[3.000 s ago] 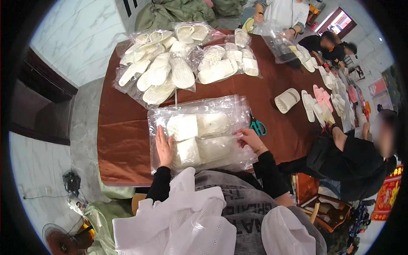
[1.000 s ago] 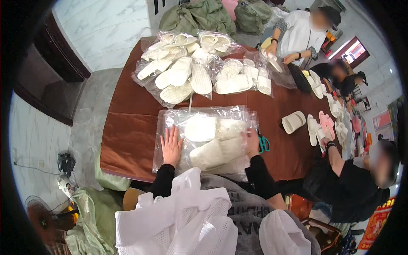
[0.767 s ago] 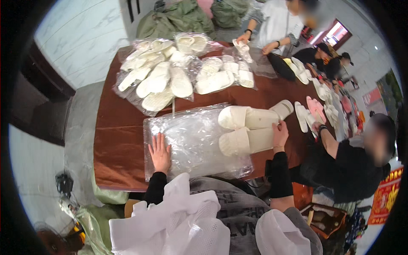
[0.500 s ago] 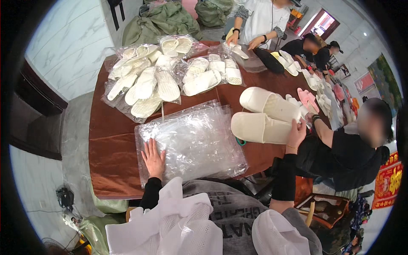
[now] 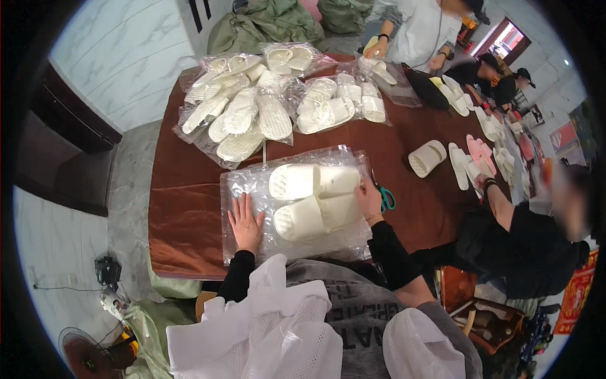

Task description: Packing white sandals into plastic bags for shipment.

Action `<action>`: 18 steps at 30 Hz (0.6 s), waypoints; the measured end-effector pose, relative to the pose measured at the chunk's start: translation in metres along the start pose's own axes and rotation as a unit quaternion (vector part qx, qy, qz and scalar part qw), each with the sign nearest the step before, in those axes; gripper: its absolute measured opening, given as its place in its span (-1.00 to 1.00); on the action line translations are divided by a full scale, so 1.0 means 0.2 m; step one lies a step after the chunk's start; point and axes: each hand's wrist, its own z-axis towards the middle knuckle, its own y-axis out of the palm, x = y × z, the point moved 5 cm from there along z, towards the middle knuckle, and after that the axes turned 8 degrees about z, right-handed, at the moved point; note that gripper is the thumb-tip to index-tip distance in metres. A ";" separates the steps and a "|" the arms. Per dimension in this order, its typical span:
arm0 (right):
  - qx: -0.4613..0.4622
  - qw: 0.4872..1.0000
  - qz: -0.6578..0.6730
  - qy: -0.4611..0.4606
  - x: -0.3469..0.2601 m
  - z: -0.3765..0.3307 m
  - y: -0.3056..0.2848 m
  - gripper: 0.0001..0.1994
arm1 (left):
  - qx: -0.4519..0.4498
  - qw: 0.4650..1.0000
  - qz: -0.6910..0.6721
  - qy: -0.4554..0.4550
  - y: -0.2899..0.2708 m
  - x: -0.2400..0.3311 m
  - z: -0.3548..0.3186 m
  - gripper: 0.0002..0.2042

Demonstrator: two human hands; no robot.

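A pair of cream slide slippers point(image 5: 298, 218) is over a stack of clear plastic bags point(image 5: 252, 183), toes pointing left. My right hand point(image 5: 368, 199) grips the pair at the heel ends, its fingers closed on them. Flat on the left part of the bags lies my left hand point(image 5: 246, 222), fingers spread and holding nothing. Just beyond my right hand, teal scissor handles point(image 5: 388, 199) show on the table; their blades are hidden.
Bagged cream slippers point(image 5: 240, 110) are heaped on the brown-covered table point(image 5: 183, 221) at the far left. One loose cream slipper point(image 5: 427, 158) and pink slippers point(image 5: 481, 153) lie to the right. Co-workers sit and stand along the right and far sides; a fan point(image 5: 82, 350) stands lower left.
My right hand has brought the slippers leftward from the table's right side onto the bags. A loose slipper on the right is now uncovered. My left hand stays on the bags.
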 end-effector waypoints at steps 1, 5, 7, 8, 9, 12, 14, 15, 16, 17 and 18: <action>-0.043 0.992 -0.117 -0.001 0.10 0.01 0.02 -0.72 | 0.002 1.000 -0.004 0.009 0.01 0.02 0.02 -0.34; -0.045 0.988 -0.146 -0.016 0.04 -0.02 -0.08 -0.70 | -0.003 1.000 -0.003 -0.011 0.03 -0.07 -0.04 -0.33; 0.026 0.971 -0.238 0.000 0.03 -0.03 -0.20 -0.65 | -0.003 1.000 -0.015 -0.013 0.03 -0.10 -0.03 -0.33; 0.030 0.970 -0.241 0.002 0.07 -0.04 -0.25 -0.65 | -0.037 0.999 -0.033 -0.011 0.04 -0.11 -0.01 -0.33; -0.017 0.959 -0.282 0.035 0.15 -0.06 -0.26 -0.58 | -0.072 0.996 -0.048 -0.011 0.04 -0.12 0.00 -0.33; -0.077 0.942 -0.323 0.057 0.27 -0.10 -0.25 -0.46 | -0.015 0.998 -0.068 0.000 -0.05 -0.15 0.04 -0.40; -0.083 0.939 -0.329 0.054 0.33 -0.11 -0.28 -0.40 | 0.119 0.992 -0.025 0.043 -0.24 -0.01 0.08 -0.58; -0.085 0.937 -0.335 0.054 0.32 -0.10 -0.27 -0.39 | 0.119 0.992 -0.023 0.042 -0.30 0.04 0.09 -0.58; -0.087 0.935 -0.341 0.053 0.32 -0.10 -0.26 -0.37 | 0.075 0.992 -0.059 0.077 -0.32 0.10 0.09 -0.62; -0.092 0.935 -0.338 0.049 0.29 -0.09 -0.24 -0.37 | 0.031 0.989 -0.092 0.108 -0.33 0.13 0.08 -0.65; -0.105 0.941 -0.313 0.080 0.25 -0.07 -0.23 -0.35 | 0.050 0.973 -0.154 0.166 -0.29 0.16 0.07 -0.64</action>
